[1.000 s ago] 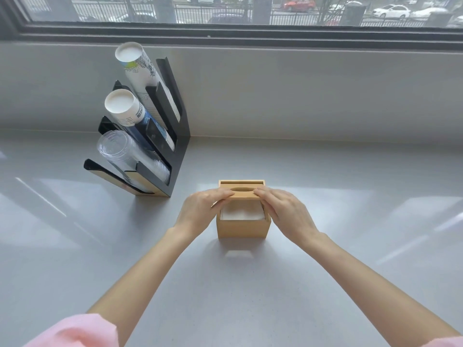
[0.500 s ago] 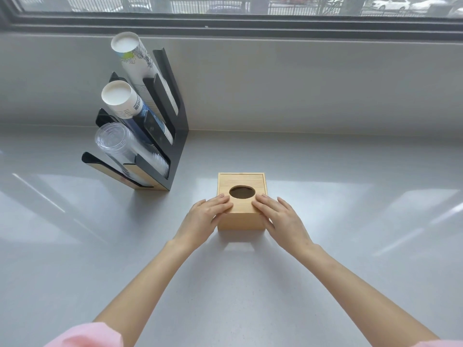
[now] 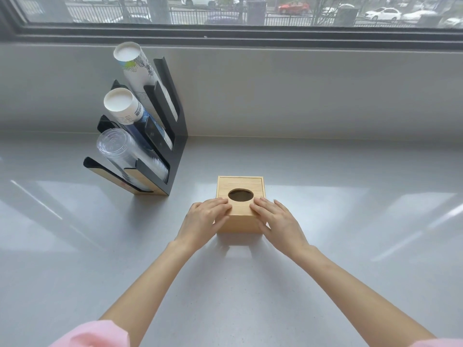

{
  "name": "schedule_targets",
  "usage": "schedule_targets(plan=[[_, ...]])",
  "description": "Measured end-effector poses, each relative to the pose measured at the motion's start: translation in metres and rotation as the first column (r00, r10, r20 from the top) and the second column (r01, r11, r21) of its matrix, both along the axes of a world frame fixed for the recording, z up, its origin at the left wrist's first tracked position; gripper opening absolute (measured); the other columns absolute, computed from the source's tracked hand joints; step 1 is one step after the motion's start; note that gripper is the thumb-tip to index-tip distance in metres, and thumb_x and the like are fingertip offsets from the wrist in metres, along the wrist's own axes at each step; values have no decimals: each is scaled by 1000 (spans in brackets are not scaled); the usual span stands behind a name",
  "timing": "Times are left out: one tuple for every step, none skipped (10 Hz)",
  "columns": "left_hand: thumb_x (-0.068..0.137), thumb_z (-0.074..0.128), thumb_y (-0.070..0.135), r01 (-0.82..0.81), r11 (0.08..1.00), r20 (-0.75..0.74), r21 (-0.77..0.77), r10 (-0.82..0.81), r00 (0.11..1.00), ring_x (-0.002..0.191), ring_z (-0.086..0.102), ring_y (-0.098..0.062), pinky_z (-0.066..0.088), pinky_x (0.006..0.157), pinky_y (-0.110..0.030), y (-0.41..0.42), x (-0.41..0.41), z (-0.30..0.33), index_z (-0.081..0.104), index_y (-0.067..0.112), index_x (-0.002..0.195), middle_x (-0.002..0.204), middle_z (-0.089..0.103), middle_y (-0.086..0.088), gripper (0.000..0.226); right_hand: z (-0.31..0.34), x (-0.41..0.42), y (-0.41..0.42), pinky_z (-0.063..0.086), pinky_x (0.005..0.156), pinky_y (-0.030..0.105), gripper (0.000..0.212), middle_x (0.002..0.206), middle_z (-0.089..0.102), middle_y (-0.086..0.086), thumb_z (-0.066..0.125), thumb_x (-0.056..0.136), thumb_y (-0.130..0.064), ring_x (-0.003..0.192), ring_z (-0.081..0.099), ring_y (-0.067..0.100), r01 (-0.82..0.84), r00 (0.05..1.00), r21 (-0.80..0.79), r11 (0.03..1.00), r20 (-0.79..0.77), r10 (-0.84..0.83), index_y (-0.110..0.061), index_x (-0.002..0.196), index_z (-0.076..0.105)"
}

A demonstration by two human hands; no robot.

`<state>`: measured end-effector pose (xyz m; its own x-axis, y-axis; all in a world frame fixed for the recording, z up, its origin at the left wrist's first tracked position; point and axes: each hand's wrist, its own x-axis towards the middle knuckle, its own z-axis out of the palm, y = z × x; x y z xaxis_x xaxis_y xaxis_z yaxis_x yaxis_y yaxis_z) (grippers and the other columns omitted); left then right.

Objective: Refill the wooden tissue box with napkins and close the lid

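Head view: tissue box (image 3: 240,221) between left hand (image 3: 203,224), right hand (image 3: 280,225).

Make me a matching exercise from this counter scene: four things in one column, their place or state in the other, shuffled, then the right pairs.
Things:
1. tissue box lid
2. clear cups
3. left hand
4. tallest paper cup stack

States:
A. top slot of the black rack
B. shut, oval hole on top
C. lowest slot of the rack
D. resting on the box's left near corner

Pairs: 1-B, 2-C, 3-D, 4-A
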<state>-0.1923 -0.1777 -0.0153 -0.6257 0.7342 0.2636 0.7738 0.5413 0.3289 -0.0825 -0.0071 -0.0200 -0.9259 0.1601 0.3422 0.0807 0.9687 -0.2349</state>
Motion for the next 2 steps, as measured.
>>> schedule_targets(plan=[[81, 37, 40, 11, 1000, -48, 13, -10, 999, 99, 67, -16, 49, 77, -32, 5, 1, 8, 67, 19, 107, 110, 71, 3, 45, 5, -3, 6, 52, 87, 48, 31, 107, 74, 6, 56, 77, -25, 104, 68, 29, -26, 999, 66, 998, -33, 28, -11, 101, 72], [81, 33, 41, 20, 1000, -24, -3, -20, 1000, 108, 64, -18, 48, 81, -35, 10, 1, 12, 63, 17, 115, 117, 68, 0, 52, 18, -7, 7, 41, 104, 43, 41, 125, 65, 7, 45, 86, -32, 122, 56, 27, -4, 999, 25, 1000, 33, 3, -14, 117, 63]])
